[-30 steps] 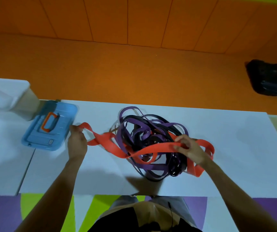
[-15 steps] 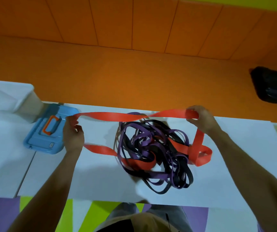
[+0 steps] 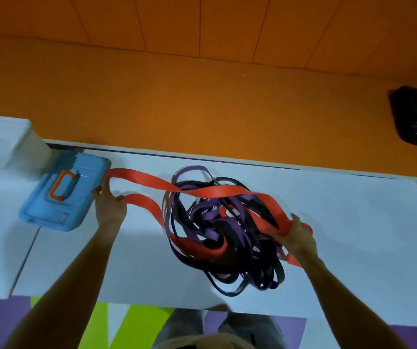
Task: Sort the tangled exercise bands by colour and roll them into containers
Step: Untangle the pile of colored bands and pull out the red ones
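Left hand (image 3: 110,210) pinches the red band (image 3: 212,191) loop end at 9 o'clock of the purple-black tangle (image 3: 227,230), just beside the blue container (image 3: 64,195). Right hand (image 3: 299,238) grips the same band at the tangle's 3 o'clock. Tangle lies mid-table (image 3: 353,222).

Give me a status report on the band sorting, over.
Left hand grips red band by blue case; right hand grips it right of the purple-and-black tangle. Red band woven through tangle, not free. Case shut.
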A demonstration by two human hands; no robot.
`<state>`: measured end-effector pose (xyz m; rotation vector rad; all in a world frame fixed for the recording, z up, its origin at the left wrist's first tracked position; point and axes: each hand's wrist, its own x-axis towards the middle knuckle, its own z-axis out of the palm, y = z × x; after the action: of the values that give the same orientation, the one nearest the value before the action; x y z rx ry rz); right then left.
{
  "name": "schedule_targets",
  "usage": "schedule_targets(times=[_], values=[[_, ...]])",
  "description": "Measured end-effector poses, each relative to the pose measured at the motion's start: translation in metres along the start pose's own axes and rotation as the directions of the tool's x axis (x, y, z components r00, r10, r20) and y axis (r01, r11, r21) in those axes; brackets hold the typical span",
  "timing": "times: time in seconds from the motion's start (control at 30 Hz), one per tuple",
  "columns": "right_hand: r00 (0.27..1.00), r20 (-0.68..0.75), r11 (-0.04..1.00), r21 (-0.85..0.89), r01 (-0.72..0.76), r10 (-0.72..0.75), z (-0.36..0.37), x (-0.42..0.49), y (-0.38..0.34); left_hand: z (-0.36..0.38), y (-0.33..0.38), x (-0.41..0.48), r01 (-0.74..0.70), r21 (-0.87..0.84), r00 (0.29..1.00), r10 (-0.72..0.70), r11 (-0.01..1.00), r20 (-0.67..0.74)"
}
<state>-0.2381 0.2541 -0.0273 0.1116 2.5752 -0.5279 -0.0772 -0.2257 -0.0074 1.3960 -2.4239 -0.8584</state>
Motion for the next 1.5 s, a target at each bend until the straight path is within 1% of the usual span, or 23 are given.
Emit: schedule_targets(times=[0.03, 0.07, 0.17, 0.2, 0.3, 0.4, 0.47, 0.5, 0.57, 0.63, 0.67, 0.77, 0.83, 0.9, 1.0, 1.1, 1.17, 1.2, 1.23, 1.3, 1.37, 1.43, 1.5], values=[[1.0, -0.001, 1.0, -0.017, 0.02, -0.02, -0.001, -0.003, 0.004, 0.001, 0.001, 0.001, 0.022, -0.01, 1.0, -0.022, 1.0, 0.01], [0.999, 0.007, 0.999, 0.014, 0.033, -0.033, -0.004, -0.005, 0.005, 0.003, 0.002, 0.004, 0.041, -0.018, 0.999, -0.04, 0.999, 0.023], [0.996, 0.028, 0.945, 0.32, 0.067, -0.08, -0.026, 0.0, 0.0, 0.003, 0.011, 0.013, 0.064, -0.04, 0.998, -0.063, 0.997, 0.007], [0.992, 0.005, 0.923, 0.367, 0.117, -0.128, -0.036, 0.006, -0.002, 0.002, 0.014, 0.016, 0.058, -0.04, 0.998, -0.059, 0.997, -0.017], [0.96, -0.078, 0.91, 0.305, 0.281, -0.27, -0.065, 0.034, -0.008, -0.002, 0.026, 0.026, 0.056, -0.061, 0.996, -0.06, 0.997, -0.066], [0.906, -0.207, 0.909, 0.121, 0.399, -0.371, -0.083, 0.074, -0.011, -0.003, 0.033, 0.037, 0.072, -0.06, 0.994, -0.076, 0.996, -0.081], [0.86, -0.272, 0.898, -0.041, 0.439, -0.433, -0.089, 0.099, -0.017, 0.0, 0.036, 0.039, 0.076, -0.024, 0.997, -0.076, 0.997, -0.031], [0.854, -0.284, 0.899, -0.088, 0.429, -0.436, -0.09, 0.111, -0.021, 0.003, 0.037, 0.039, 0.066, 0.006, 0.998, -0.066, 0.998, 0.016], [0.869, -0.264, 0.908, -0.138, 0.395, -0.418, -0.088, 0.129, -0.029, 0.011, 0.038, 0.034, 0.024, 0.114, 0.991, -0.038, 0.993, 0.128], [0.891, -0.199, 0.91, -0.171, 0.378, -0.408, -0.08, 0.143, -0.033, 0.019, 0.034, 0.029, 0.003, 0.217, 0.978, -0.048, 0.976, 0.205], [0.893, -0.165, 0.903, -0.181, 0.39, -0.419, -0.074, 0.149, -0.032, 0.023, 0.032, 0.027, 0.006, 0.238, 0.975, -0.059, 0.971, 0.214], [0.87, -0.106, 0.866, -0.212, 0.454, -0.482, -0.056, 0.166, -0.026, 0.032, 0.025, 0.018, 0.024, 0.278, 0.982, -0.075, 0.96, 0.174], [0.863, -0.097, 0.857, -0.216, 0.468, -0.496, -0.045, 0.176, -0.022, 0.04, 0.019, 0.013, 0.002, 0.364, 0.989, -0.057, 0.931, 0.139], [0.877, -0.089, 0.87, -0.209, 0.447, -0.472, -0.032, 0.182, -0.015, 0.05, 0.011, 0.008, -0.041, 0.457, 0.993, -0.015, 0.888, 0.119], [0.902, -0.048, 0.891, -0.184, 0.415, -0.43, -0.021, 0.179, -0.008, 0.066, 0.006, -0.009, -0.182, 0.524, 0.975, 0.086, 0.832, 0.203], [0.915, -0.072, 0.91, -0.158, 0.383, -0.397, -0.017, 0.151, -0.01, 0.082, 0.006, -0.035, -0.359, 0.451, 0.923, 0.238, 0.817, 0.303], [0.886, -0.152, 0.897, -0.132, 0.421, -0.438, -0.013, 0.125, -0.01, 0.087, 0.016, -0.053, -0.441, 0.304, 0.882, 0.346, 0.844, 0.319], [0.857, -0.204, 0.881, -0.106, 0.461, -0.473, -0.009, 0.11, -0.009, 0.088, 0.021, -0.064, -0.427, 0.191, 0.874, 0.349, 0.884, 0.338], [0.829, -0.231, 0.859, -0.075, 0.507, -0.51, -0.004, 0.096, -0.008, 0.088, 0.025, -0.072, -0.365, 0.102, 0.875, 0.303, 0.926, 0.378], [0.778, -0.176, 0.796, -0.061, 0.603, -0.603, 0.007, 0.067, -0.004, 0.085, 0.02, -0.083, -0.252, 0.095, 0.857, 0.176, 0.963, 0.484], [0.755, -0.074, 0.757, -0.131, 0.64, -0.651, 0.017, 0.044, 0.002, 0.082, 0.007, -0.086, -0.227, 0.093, 0.839, 0.146, 0.97, 0.524], [0.803, -0.005, 0.794, -0.157, 0.587, -0.595, 0.023, 0.033, 0.011, 0.076, 0.0, -0.087, -0.275, 0.06, 0.806, 0.196, 0.96, 0.558], [0.871, 0.023, 0.864, -0.111, 0.491, -0.491, 0.021, 0.026, 0.019, 0.072, -0.01, -0.085, -0.386, 0.003, 0.731, 0.304, 0.922, 0.611]])
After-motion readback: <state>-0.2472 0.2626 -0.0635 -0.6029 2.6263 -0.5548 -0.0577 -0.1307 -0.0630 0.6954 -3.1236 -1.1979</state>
